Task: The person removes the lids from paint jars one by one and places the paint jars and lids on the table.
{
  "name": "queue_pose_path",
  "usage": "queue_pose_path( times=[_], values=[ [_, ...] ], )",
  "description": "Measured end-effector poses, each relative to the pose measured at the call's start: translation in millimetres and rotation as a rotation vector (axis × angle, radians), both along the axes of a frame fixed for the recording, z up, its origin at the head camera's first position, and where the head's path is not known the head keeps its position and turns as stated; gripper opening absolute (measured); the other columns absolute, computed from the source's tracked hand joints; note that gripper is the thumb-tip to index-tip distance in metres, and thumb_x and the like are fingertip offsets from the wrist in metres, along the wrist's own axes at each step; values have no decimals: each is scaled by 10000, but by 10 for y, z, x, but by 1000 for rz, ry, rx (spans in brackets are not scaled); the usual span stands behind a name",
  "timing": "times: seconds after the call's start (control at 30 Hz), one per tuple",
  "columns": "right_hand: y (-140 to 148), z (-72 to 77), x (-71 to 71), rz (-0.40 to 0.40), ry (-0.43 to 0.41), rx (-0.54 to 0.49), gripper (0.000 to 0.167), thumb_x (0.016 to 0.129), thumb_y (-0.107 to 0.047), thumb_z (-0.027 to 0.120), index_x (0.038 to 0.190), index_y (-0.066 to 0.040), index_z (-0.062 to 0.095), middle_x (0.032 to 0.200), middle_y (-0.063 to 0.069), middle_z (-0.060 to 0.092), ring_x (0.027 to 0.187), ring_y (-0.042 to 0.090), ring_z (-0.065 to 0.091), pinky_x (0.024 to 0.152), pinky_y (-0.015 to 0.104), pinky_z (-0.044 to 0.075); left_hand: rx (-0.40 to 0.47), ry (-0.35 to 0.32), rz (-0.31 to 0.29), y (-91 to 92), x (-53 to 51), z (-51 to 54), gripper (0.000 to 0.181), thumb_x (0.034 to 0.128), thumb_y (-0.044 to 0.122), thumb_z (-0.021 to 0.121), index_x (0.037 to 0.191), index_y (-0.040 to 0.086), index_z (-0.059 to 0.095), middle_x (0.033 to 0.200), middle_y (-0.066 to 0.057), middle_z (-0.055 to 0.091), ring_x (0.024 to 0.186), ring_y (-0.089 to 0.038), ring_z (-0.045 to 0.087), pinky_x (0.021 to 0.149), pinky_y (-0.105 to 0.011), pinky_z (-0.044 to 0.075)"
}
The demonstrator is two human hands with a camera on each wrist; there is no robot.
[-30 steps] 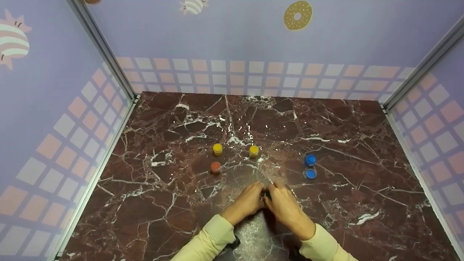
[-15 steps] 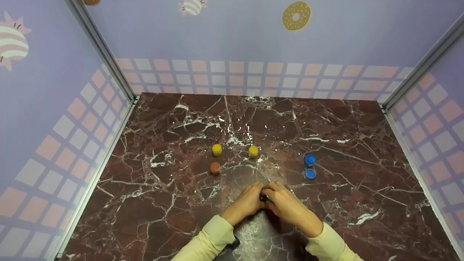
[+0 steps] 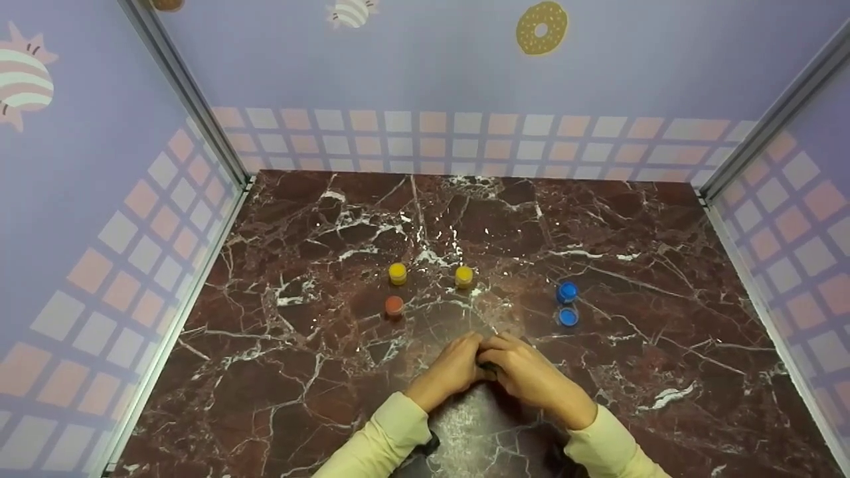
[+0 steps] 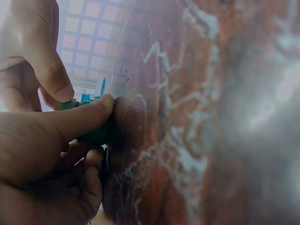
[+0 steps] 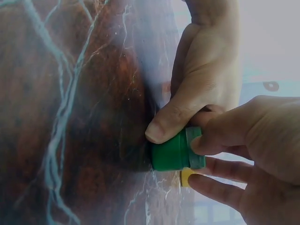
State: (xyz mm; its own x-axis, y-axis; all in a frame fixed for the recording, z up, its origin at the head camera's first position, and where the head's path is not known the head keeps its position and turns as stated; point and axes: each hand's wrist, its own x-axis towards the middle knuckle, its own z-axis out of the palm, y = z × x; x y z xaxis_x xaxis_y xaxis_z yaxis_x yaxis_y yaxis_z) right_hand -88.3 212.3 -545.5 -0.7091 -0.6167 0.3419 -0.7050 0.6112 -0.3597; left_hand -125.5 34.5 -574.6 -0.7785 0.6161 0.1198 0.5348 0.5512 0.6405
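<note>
The left hand curls round a small green cylindrical plastic jar; the right hand pinches its translucent lid. A slack left grip might tip it.

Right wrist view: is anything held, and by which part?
A green cylindrical plastic jar: the left hand grips its body, the right hand pinches its translucent round lid.

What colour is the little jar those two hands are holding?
The jar is green; the right wrist view shows it best.
</note>
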Motion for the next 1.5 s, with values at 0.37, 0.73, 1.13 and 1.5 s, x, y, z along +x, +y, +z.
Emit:
queue_pose_path(
  times=[0.37,0.73,1.13,1.5],
  values=[
    [38,2,25,-96,-113,-168,217,836,27,762,1039,-49,759,1210,109,683,1137,263,610,961,457,521,-7,-41,4,-22,-18,-27,360,798,208,903,967,84,609,899,-7,592,854,-190,607,790,-332,515],
    [-67,31,3,-526,-175,-322,92,886,18,755,977,24,743,909,75,669,745,197,658,651,348,570,17,-46,3,-15,-18,-24,382,753,154,928,920,58,599,860,-5,577,778,-141,545,735,-306,487],
    [-314,112,90,-645,-144,-87,251,899,-139,801,1009,40,663,930,164,630,708,372,657,606,483,554,-31,-31,4,-15,-25,-18,374,776,208,913,954,72,614,884,-15,596,812,-191,603,764,-345,517],
    [-365,81,153,-584,-72,-33,254,799,-64,858,866,-8,619,846,105,543,686,371,635,605,498,537,-18,61,-4,-6,-9,-17,322,750,140,874,917,62,609,867,-27,604,811,-217,634,756,-350,531]
  ],
)
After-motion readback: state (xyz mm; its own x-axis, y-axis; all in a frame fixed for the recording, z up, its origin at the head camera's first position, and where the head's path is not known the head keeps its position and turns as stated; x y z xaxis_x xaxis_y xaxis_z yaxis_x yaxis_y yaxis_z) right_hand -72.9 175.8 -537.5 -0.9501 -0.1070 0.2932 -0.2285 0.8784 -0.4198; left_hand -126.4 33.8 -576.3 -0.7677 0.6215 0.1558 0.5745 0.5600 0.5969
